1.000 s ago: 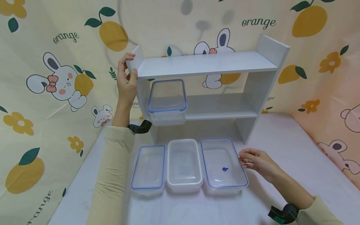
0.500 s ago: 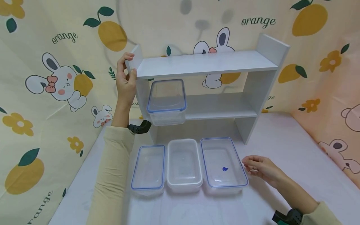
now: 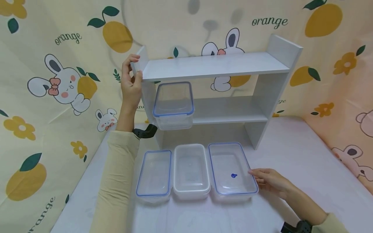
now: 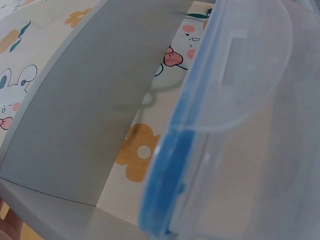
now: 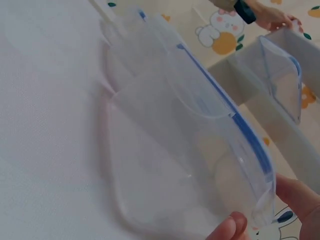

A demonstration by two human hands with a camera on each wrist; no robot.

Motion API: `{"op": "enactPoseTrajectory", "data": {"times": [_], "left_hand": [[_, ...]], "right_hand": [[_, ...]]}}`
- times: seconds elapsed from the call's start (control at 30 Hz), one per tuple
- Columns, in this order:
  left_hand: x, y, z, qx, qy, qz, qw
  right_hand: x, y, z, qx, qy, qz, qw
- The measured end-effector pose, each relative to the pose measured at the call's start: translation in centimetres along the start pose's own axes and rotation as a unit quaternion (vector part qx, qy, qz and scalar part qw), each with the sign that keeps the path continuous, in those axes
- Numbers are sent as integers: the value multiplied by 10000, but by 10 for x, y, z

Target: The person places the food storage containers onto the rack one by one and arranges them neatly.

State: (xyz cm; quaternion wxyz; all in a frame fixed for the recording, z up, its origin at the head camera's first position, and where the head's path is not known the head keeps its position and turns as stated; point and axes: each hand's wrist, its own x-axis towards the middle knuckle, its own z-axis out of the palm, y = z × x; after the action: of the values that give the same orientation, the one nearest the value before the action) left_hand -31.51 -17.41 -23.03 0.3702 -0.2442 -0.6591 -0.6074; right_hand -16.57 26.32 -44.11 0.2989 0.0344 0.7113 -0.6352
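Note:
My left hand (image 3: 131, 79) grips the upper left side panel of a white shelf unit (image 3: 215, 66); some fingertips are hidden behind the panel. Below it, a clear food container (image 3: 174, 100) with a blue-edged lid stands at the left end of the middle shelf, jutting past the front. At the right of the table row, my right hand (image 3: 271, 182) holds the right edge of a food container (image 3: 228, 158) with a blue mark on its lid. In the right wrist view, the thumb (image 5: 296, 196) is by the lid rim and a fingertip (image 5: 230, 227) by the side wall.
Two more food containers share the row: one blue-edged container (image 3: 155, 173) at left and one with a whitish lid (image 3: 191, 168) in the middle. They stand on a white tabletop (image 3: 294, 152), in front of the shelf. A printed cloth (image 3: 175, 19) hangs behind.
My right hand first moved slightly back from the right container, then came forward and lower to its edge. The left hand keeps its hold on the shelf, and the containers stay put.

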Motion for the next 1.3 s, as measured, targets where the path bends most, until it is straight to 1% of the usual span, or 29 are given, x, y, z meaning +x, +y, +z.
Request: {"op": "enactPoseTrajectory", "data": {"times": [0.07,0.23,0.4,0.53,0.6,0.67,0.8,0.9,0.93,1.07,1.2,1.3], "left_hand": [[0,0,0,-21,-7,14,10000],[1,-1,0,-37,-6,7,10000],[1,0,0,-34,7,-33,10000],[1,1,1,-27,9,-68,10000],[1,1,1,-24,10,-79,10000],[1,1,1,-15,2,-80,10000],[1,0,1,-19,-11,-106,9999],[1,1,1,-33,-5,-136,9999],[1,2,1,-42,-8,-143,9999],[1,2,2,-76,-10,-152,9999],[2,1,2,-65,-3,-88,9999],[2,-1,1,-53,-13,-64,10000]], "right_hand": [[1,-1,1,126,22,60,9999],[3,-3,1,356,-117,3,9993],[5,-4,0,604,-347,-88,9975],[7,-2,-2,677,-546,-126,9961],[9,1,-3,837,-667,-173,9941],[10,3,-3,1134,-825,-218,9899],[7,4,-5,1853,-1274,-355,9737],[6,3,-5,2112,-1472,-426,9654],[6,2,-6,2128,-1492,-438,9646],[6,2,-9,2046,-1485,-477,9663],[7,1,-12,1903,-1330,-444,9717],[5,-1,-12,1834,-1253,-459,9739]]}}
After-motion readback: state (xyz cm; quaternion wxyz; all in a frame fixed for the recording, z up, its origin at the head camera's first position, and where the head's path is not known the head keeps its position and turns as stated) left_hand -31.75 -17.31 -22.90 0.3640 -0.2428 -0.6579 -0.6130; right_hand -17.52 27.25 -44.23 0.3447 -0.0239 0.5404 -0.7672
